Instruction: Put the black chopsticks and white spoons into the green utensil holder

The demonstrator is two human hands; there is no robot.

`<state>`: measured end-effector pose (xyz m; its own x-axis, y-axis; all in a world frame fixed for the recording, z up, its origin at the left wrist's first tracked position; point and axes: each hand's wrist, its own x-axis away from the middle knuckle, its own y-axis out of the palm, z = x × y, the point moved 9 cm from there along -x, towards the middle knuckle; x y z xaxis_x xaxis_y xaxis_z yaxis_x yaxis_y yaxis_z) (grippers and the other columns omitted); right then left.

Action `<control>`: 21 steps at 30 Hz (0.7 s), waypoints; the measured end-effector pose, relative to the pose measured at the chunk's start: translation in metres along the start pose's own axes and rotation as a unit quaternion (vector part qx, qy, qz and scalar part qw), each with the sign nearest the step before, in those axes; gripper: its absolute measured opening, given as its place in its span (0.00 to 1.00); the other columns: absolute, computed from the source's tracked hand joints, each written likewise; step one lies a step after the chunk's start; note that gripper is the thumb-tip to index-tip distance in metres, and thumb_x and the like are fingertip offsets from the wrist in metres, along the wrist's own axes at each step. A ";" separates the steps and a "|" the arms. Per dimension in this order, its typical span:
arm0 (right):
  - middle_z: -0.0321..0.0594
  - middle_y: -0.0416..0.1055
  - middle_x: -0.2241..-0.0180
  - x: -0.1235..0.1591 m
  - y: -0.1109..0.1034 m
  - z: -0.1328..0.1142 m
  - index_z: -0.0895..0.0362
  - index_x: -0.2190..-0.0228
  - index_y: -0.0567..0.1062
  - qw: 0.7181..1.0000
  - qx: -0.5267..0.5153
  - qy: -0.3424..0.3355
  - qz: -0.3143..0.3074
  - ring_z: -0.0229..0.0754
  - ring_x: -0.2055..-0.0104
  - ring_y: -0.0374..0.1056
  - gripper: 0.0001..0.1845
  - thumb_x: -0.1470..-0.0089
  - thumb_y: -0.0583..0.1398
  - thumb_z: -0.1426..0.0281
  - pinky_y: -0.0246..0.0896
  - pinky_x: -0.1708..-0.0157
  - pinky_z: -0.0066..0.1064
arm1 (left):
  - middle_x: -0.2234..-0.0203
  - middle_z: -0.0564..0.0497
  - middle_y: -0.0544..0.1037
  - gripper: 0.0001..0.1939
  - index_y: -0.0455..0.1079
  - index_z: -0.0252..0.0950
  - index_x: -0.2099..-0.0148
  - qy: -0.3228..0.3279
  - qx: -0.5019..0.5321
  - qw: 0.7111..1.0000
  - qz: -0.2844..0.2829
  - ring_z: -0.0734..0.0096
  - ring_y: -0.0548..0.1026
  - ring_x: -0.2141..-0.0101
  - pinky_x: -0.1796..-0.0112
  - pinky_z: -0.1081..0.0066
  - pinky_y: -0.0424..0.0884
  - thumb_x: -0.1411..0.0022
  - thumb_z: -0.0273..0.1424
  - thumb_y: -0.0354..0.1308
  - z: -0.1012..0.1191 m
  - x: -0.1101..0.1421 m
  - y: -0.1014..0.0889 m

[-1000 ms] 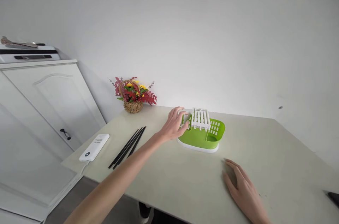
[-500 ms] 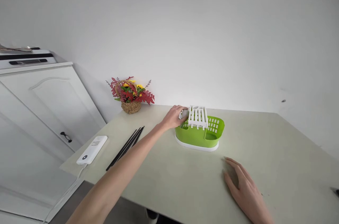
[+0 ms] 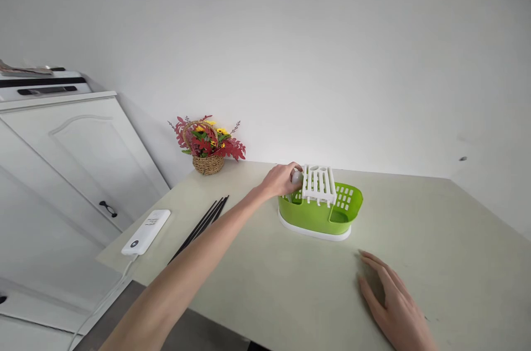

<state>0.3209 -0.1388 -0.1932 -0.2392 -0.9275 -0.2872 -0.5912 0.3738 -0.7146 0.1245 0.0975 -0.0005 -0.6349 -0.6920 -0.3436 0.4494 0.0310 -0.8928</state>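
Note:
On the table stands a green utensil caddy (image 3: 309, 217) with a white base and a white slotted rack (image 3: 318, 184) across its top. At the caddy's left end, my left hand (image 3: 282, 178) is closed around a whitish, round-ended spoon-like utensil (image 3: 297, 177). Its lower part is mostly hidden by the fingers and the caddy wall. My right hand (image 3: 394, 298) rests on the table to the lower right of the caddy, fingers slightly curved and thumb apart, holding nothing. Several black chopsticks (image 3: 204, 221) lie at the left, partly behind my left forearm.
A white power bank (image 3: 147, 231) with a cable lies by the table's left edge. Farther back, a wicker basket (image 3: 208, 165) holds red and yellow flowers. A white cabinet (image 3: 87, 174) stands to the left, and a wall rises behind the table (image 3: 265, 284).
My left hand has closed on the spoon-like utensil at the caddy's left end and risen slightly with it. My right hand stays resting on the table. The camera view has shifted a little.

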 end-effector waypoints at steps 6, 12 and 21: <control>0.41 0.67 0.36 -0.001 -0.001 0.001 0.45 0.42 0.69 1.000 0.011 -0.020 -0.005 0.55 0.38 0.67 0.25 0.37 0.54 0.53 0.69 0.44 0.52 | 0.63 0.51 0.84 0.18 0.72 0.41 0.51 -0.032 -0.009 0.999 0.032 0.61 0.81 0.66 0.68 0.69 0.70 0.43 0.37 0.64 -0.001 0.003 -0.001; 0.36 0.67 0.36 -0.001 -0.001 0.005 0.42 0.43 0.70 1.000 0.022 -0.019 -0.010 0.55 0.37 0.66 0.24 0.38 0.54 0.51 0.69 0.45 0.52 | 0.59 0.53 0.85 0.19 0.70 0.43 0.50 -0.019 0.028 0.999 0.016 0.62 0.82 0.63 0.66 0.70 0.71 0.44 0.36 0.65 -0.001 0.007 0.000; 0.35 0.66 0.35 0.001 0.001 0.009 0.41 0.43 0.70 0.999 0.033 -0.024 -0.016 0.56 0.37 0.66 0.25 0.38 0.54 0.51 0.67 0.43 0.55 | 0.70 0.57 0.82 0.18 0.69 0.42 0.51 -0.014 0.050 0.998 0.035 0.66 0.79 0.72 0.70 0.71 0.66 0.44 0.36 0.63 -0.002 0.016 -0.005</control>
<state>0.3272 -0.1397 -0.2005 -0.1835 -0.9385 -0.2925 -0.5459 0.3447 -0.7636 0.1104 0.0877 -0.0023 -0.5829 -0.7105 -0.3942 0.5525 0.0092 -0.8334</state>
